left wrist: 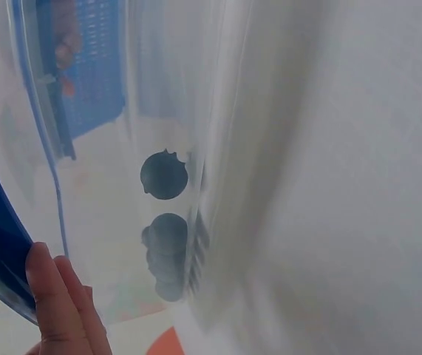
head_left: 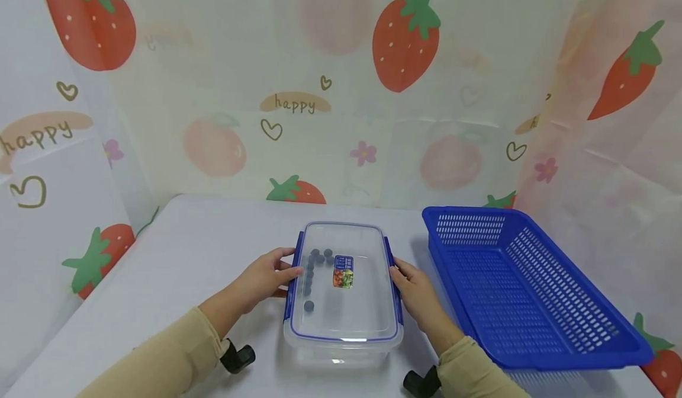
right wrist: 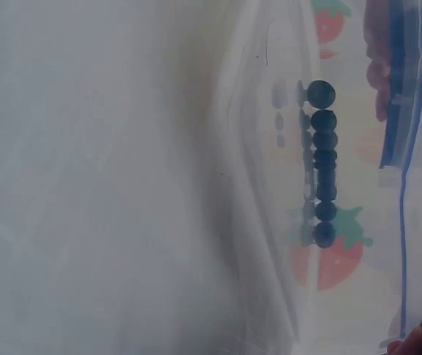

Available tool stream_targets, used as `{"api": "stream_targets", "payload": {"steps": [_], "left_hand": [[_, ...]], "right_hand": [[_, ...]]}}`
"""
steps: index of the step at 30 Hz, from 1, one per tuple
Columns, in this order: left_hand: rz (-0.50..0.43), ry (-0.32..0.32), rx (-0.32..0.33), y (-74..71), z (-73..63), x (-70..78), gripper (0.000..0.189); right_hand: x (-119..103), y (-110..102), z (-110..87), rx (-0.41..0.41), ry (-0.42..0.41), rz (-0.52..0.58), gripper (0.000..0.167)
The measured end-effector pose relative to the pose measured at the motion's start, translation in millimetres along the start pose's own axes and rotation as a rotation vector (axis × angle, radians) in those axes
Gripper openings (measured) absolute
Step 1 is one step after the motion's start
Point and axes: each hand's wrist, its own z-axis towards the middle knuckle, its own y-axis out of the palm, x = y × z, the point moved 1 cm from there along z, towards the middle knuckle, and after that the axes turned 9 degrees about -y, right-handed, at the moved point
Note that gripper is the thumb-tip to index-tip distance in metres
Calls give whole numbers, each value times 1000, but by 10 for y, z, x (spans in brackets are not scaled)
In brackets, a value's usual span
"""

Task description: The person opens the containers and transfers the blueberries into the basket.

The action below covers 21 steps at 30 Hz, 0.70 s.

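A clear plastic food storage box with a blue-sealed lid is between the two hands, over the white table. Its blue side latches are folded down along the long sides. Through the lid show several blueberries, gathered along the box's left side; the left wrist view shows the blueberries through the wall. My left hand grips the left side, thumb and fingers about the latch. On the opposite side, my right hand holds the box by its edge; some of its fingers are hidden.
A blue perforated plastic basket stands right of the box, close to the right forearm. Behind the white table hangs a strawberry-printed cloth. Black wrist devices are on both sleeves.
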Motion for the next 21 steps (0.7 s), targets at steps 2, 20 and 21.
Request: {"api": "stream_targets", "payload": {"steps": [2, 20, 21], "left_hand": [[0, 3, -4, 1, -4, 1, 67], [-24, 3, 4, 5, -35, -12, 71], [-23, 1, 5, 5, -40, -5, 70]], "right_hand": [[0, -2, 3, 5, -2, -1, 41], [-48, 12, 3, 32, 45, -73, 46], [-53, 11, 5, 31, 51, -76, 46]]}}
